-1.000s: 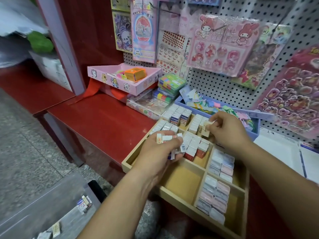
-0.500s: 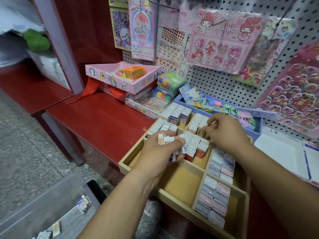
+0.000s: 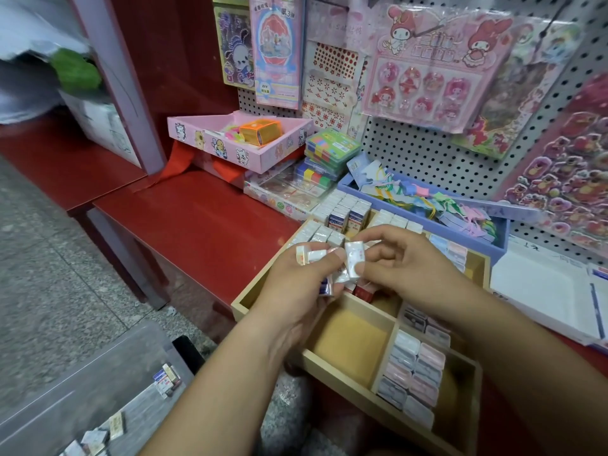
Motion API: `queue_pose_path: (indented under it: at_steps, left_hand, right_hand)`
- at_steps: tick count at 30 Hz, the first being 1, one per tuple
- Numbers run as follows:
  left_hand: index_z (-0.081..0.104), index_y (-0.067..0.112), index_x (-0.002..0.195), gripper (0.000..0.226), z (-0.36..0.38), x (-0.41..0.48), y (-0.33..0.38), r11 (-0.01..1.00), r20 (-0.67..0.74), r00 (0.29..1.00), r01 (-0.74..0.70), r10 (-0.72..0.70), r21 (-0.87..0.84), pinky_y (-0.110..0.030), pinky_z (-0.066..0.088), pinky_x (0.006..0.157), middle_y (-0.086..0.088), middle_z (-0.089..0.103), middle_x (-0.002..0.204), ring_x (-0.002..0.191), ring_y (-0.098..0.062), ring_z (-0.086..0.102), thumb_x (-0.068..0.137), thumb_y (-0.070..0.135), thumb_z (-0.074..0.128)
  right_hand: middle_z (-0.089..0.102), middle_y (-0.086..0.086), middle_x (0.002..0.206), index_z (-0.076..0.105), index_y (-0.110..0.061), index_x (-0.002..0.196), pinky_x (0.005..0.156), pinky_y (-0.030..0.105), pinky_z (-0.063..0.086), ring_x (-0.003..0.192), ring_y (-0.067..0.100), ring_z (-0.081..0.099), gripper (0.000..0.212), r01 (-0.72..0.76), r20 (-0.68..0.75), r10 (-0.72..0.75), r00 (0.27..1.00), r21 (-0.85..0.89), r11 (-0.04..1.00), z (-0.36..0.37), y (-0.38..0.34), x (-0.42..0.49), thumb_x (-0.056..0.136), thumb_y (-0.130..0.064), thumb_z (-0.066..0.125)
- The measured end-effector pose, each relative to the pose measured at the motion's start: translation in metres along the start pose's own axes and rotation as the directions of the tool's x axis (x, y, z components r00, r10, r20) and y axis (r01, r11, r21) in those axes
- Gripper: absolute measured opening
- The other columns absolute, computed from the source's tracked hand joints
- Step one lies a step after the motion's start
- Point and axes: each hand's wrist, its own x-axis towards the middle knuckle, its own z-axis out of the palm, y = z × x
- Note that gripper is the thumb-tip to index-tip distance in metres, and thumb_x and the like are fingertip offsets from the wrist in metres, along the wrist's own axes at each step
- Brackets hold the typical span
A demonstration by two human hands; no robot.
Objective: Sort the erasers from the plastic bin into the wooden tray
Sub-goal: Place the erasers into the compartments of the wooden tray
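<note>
A divided wooden tray sits at the edge of the red counter, with rows of small wrapped erasers in its far compartments and pastel erasers in its near right ones. My left hand hovers over the tray and grips a bunch of several small erasers. My right hand meets it and pinches one white wrapped eraser between thumb and finger. A clear plastic bin stands on the floor at the lower left, with several loose erasers in it.
A blue box of coloured paper strips stands behind the tray. A pink tray with an orange box and stacked colourful packs lie further left. Sticker sheets hang on the pegboard. A white tray sits at the right.
My right hand has come back from the far eraser rows to my left hand and now pinches an eraser from the bunch. My left hand has risen slightly.
</note>
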Motion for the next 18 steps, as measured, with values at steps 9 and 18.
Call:
queue_pose_path:
  at_steps: [9, 18]
  left_hand:
    - [0.062, 0.009, 0.100, 0.019, -0.028, 0.004, 0.022, 0.998, -0.180, 0.982, -0.062, 0.063, 0.008, -0.026, 0.054, 0.057, -0.008, 0.069, 0.076, 0.057, -0.014, 0.065, 0.088, 0.014, 0.077]
    - [0.057, 0.004, 0.093, 0.012, -0.033, 0.003, 0.034, 0.987, -0.201, 0.978, 0.026, -0.058, -0.159, -0.026, 0.053, 0.052, -0.016, 0.060, 0.084, 0.070, -0.022, 0.059, 0.091, -0.007, 0.052]
  right_hand:
    - [0.065, 0.003, 0.084, 0.067, -0.024, 0.092, 0.063, 0.038, 0.051, 0.062, 0.015, 0.056, 0.009, 0.021, -0.242, -0.080, 0.967, -0.237, 0.971, -0.001, 0.000, 0.032, 0.091, -0.023, 0.076]
    - [0.066, -0.007, 0.084, 0.066, -0.028, 0.092, 0.071, 0.030, 0.052, 0.079, 0.011, 0.063, 0.012, -0.055, -0.180, -0.070, 0.981, -0.606, 0.794, 0.023, 0.001, 0.058, 0.087, -0.033, 0.076]
